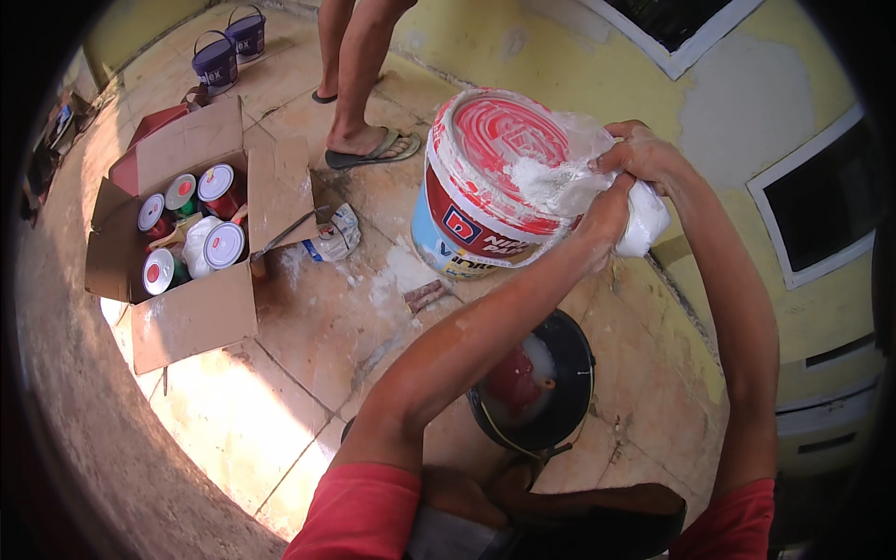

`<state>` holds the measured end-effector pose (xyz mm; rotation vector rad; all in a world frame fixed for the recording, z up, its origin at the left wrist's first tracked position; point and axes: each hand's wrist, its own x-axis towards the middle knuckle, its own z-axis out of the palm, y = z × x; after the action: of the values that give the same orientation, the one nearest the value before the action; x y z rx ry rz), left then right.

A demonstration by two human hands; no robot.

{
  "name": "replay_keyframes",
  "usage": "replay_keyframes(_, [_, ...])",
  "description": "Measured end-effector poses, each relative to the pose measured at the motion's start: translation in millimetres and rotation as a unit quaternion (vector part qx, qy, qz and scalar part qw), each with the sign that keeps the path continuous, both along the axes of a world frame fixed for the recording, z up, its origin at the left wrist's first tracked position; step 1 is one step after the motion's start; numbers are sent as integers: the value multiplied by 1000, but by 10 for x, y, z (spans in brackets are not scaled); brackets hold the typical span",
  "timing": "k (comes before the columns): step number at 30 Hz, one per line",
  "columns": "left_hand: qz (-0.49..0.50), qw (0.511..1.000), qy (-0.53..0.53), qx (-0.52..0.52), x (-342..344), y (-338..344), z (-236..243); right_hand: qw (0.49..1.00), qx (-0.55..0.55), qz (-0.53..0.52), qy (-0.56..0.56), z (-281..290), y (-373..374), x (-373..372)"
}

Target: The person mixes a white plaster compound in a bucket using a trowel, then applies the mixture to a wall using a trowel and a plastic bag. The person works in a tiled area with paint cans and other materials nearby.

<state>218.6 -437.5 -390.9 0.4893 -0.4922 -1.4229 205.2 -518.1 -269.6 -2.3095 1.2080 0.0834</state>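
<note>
Both of my hands are closed on a white plastic bag (644, 221) at the right edge of a large paint bucket (446, 217). My left hand (609, 213) grips it from the near side, while my right hand (644, 154) pinches its upper part from the far side. White powder (539, 179) shows by the bag's spread end, over the bucket's red lid (485, 126). The lid is on and smeared with white. Some of my fingers are hidden behind the plastic.
A black bucket (588, 347) of cloudy water with a red object (511, 378) stands below my arms. At left is an open cardboard box (191, 327) of paint cans. A torn packet (338, 238) lies nearby. Another person's legs (353, 89) and two purple pails (215, 67) are farther back.
</note>
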Motion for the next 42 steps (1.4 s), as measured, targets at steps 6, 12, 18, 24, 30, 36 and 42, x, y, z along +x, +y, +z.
replay_keyframes(6, [45,996,-79,27,31,-38,-151,978,-18,-58,-200,-188,-66,-101])
replay_keyframes(12, [44,887,-455,64,87,397,-384,923,42,-90,-372,-425,258,-652])
replay_keyframes(18, [73,791,-603,75,275,883,-666,836,99,-113,-528,-977,504,-867])
replay_keyframes(24, [90,743,-662,43,413,941,-877,794,164,-96,-577,-1222,559,-941])
replay_keyframes(30, [132,723,-678,16,289,956,-996,913,148,-73,-373,-1191,775,-783])
replay_keyframes(36, [75,695,-712,67,336,988,-733,884,79,-34,-460,-1229,632,-820])
replay_keyframes(42, [165,654,-737,49,579,1551,-1213,866,178,63,-463,-1284,1072,-932])
